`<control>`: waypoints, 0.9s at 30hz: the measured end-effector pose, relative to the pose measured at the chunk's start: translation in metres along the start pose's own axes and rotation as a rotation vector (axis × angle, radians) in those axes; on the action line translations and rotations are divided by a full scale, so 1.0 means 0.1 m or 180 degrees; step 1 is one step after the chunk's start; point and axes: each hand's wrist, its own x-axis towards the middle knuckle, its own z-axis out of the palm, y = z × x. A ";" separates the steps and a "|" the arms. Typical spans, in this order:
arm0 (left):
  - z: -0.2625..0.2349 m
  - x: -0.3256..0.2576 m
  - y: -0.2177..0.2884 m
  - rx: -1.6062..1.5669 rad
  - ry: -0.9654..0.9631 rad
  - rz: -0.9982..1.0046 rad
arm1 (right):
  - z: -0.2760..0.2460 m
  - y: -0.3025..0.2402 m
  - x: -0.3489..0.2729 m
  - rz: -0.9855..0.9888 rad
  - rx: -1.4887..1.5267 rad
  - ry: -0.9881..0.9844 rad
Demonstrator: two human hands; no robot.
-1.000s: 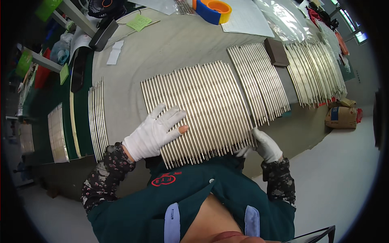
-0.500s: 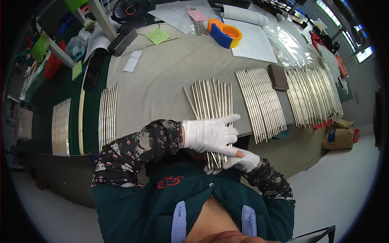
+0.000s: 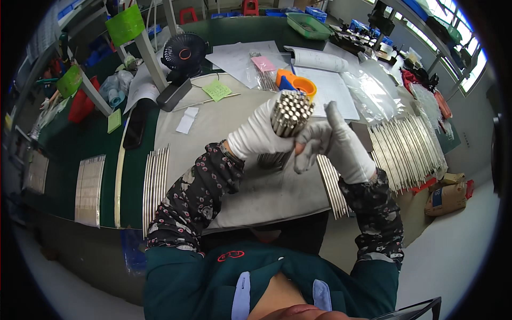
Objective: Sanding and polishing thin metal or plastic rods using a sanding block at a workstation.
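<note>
My left hand, in a white glove, is closed around a bundle of thin silver metal rods. The bundle stands upright over the grey table cover, its rod ends facing up in a tight cluster. Its lower part shows beneath my left hand. Just right of the bundle is my right hand, also gloved, with one bare fingertip showing. Its fingers are half bent and apart, the topmost one pointing up, and I see nothing held in it. Whether its fingertips touch the rods I cannot tell. A row of rods lies partly hidden under my right forearm.
More rods lie in a wide row at the right, and others at the left. Behind the bundle are an orange and blue tape dispenser, papers and plastic bags. A black fan and a phone sit at the left.
The bundle has gone from lying near my body to standing upright farther forward. My left hand now grips round it; my right hand has left its near end and risen to its right side.
</note>
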 end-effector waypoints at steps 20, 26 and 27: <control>0.05 -0.12 -0.32 -0.2426 0.1850 -0.2314 | 0.57 0.78 0.14 0.0615 0.0835 0.0625; 0.36 -0.54 -0.45 -0.1311 0.2264 -0.2828 | 0.73 0.98 -0.16 0.1588 0.1513 0.0560; 0.43 -0.68 -0.66 -0.0756 0.2478 -0.2794 | 0.77 1.01 -0.18 0.1708 0.1561 0.0616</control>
